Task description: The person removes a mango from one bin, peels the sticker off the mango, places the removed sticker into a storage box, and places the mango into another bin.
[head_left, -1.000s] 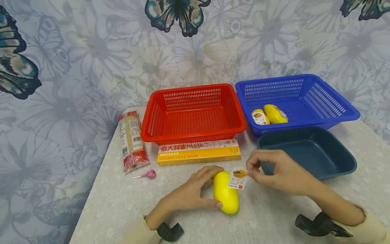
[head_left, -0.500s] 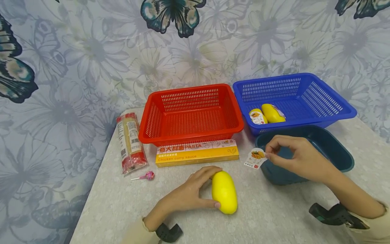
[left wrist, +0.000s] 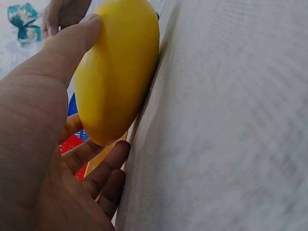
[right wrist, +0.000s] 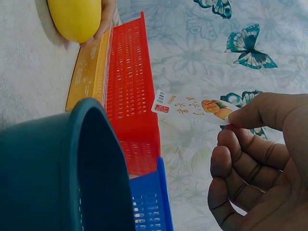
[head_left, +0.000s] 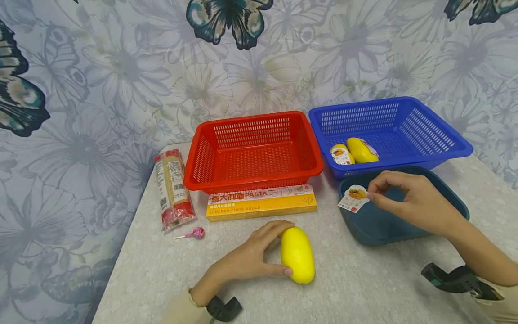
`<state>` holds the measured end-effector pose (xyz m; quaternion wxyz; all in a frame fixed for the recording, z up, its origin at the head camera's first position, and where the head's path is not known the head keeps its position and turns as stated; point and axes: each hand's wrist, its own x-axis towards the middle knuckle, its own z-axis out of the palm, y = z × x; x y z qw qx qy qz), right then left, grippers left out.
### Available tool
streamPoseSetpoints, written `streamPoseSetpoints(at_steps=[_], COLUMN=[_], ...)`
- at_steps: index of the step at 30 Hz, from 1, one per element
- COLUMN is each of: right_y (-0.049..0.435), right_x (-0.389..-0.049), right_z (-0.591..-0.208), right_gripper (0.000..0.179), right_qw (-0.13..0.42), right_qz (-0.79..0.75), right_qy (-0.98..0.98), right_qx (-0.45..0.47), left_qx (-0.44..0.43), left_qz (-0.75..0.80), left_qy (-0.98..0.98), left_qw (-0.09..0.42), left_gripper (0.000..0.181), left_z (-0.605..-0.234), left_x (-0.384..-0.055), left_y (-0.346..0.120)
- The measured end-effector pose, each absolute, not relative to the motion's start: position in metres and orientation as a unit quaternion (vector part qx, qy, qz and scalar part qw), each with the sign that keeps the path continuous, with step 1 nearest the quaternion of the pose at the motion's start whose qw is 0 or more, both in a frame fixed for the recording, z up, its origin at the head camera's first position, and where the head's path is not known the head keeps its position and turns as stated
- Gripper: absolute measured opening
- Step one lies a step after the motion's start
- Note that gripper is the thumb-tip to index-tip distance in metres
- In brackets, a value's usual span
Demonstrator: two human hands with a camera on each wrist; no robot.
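A yellow mango (head_left: 298, 255), its skin bare of any label, rests on the table in the head view. My left hand (head_left: 252, 257) grips it from the left, thumb on the near side and fingers at the far end; the left wrist view shows the thumb pressed on the mango (left wrist: 118, 67). Between thumb and forefinger, my right hand (head_left: 413, 200) pinches the edge of a white sticker label (head_left: 353, 199) with a mango picture. Hand and label are over the dark teal tub (head_left: 404, 231). The right wrist view shows the label (right wrist: 192, 107) hanging out flat from the fingertips.
Behind stand a red basket (head_left: 255, 185) and a blue basket (head_left: 437, 155) holding two labelled mangoes (head_left: 361, 150). A pasta box (head_left: 263, 207) lies before the red basket. At left are a noodle packet (head_left: 175, 189) and a lollipop (head_left: 198, 232).
My right hand has pulled the label off the mango and carried it right and away from me, over the teal tub. My left hand still holds the mango in place.
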<state>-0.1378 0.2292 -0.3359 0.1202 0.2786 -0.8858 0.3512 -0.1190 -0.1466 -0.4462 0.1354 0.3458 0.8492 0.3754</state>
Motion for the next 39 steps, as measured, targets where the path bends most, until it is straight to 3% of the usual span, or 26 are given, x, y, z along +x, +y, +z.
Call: streamPoseSetpoints(at_steps=[12,20,39], right_y=[0.243,0.249,0.254], right_x=[-0.141,-0.145,-0.148], right_z=[-0.338,-0.337,-0.35], right_gripper=[0.022,0.012,0.01], right_qw=[0.118,0.089,0.12], right_qz=[0.348,0.344,0.347], right_qy=[-0.898,-0.919,-0.914], right_qx=[0.242,0.168,0.173], left_qx=[0.339,0.332,0.334], left_qz=[0.374,0.377,0.372], left_qy=[0.851,0.852,0.854], left_qw=[0.143,0.146,0.145], left_gripper=[0.094,0.094,0.094], left_z=[-0.445,-0.443,-0.444], left_x=[-0.119,-0.119,-0.119], left_y=[-0.147,-0.147,-0.147])
